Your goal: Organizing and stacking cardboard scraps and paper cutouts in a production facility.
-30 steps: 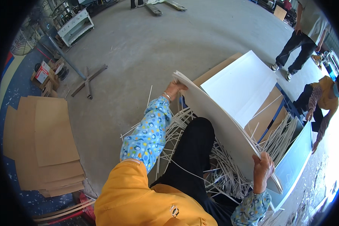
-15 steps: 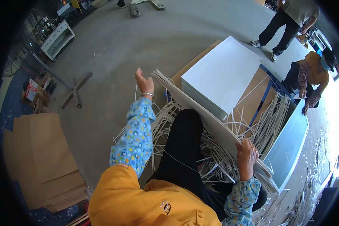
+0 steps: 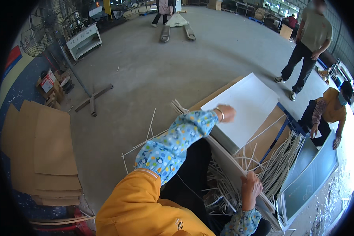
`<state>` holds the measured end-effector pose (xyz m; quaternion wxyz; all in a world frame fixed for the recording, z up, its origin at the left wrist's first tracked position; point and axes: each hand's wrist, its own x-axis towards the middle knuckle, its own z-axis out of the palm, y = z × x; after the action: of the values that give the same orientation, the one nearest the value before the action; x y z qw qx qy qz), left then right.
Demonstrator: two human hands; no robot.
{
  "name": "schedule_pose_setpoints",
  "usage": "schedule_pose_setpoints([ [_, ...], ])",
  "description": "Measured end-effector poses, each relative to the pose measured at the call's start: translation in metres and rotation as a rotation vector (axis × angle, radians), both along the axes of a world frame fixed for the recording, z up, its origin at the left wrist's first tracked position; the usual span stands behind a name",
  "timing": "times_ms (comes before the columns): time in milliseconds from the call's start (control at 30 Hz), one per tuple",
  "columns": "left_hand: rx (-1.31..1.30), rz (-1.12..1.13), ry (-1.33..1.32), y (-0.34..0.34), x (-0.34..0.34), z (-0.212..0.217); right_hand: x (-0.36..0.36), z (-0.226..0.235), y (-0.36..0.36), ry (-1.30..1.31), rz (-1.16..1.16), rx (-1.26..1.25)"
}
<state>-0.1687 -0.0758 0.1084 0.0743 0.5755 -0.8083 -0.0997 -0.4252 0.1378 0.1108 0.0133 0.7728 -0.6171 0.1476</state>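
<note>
The right hand [image 3: 251,188] gripped likely stiff boards [image 3: 227,158] sensibly by the edge, the left hand [image 3: 227,113] too blurred to tell.

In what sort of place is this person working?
Probably a workshop or factory: there are a pallet jack, a pile of flat cardboard sheets, and a stack of white sheets near many loose, thin strips.

A stack of sheets [image 3: 247,106] is set on a backing board [image 3: 213,96] ahead, with tilted sheets [image 3: 227,157] held along its near side. Strips [image 3: 277,159] are heaped to the stack's right; panels [image 3: 312,173] are placed right of these. Cardboard [image 3: 53,137] is piled far left, a fan stand [image 3: 92,97] beyond it.
</note>
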Motion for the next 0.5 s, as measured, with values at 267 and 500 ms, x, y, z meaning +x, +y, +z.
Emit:
schedule_pose_setpoints([
  [267, 0.206, -0.526, 0.267, 0.108, -0.017, 0.004, -0.007, -0.009, -0.007, 0.008, -0.001, 0.012],
  [500, -0.451, -0.212, 0.088, 0.137, -0.031, -0.041, -0.009, -0.006, -0.008, -0.038, 0.02, 0.006],
])
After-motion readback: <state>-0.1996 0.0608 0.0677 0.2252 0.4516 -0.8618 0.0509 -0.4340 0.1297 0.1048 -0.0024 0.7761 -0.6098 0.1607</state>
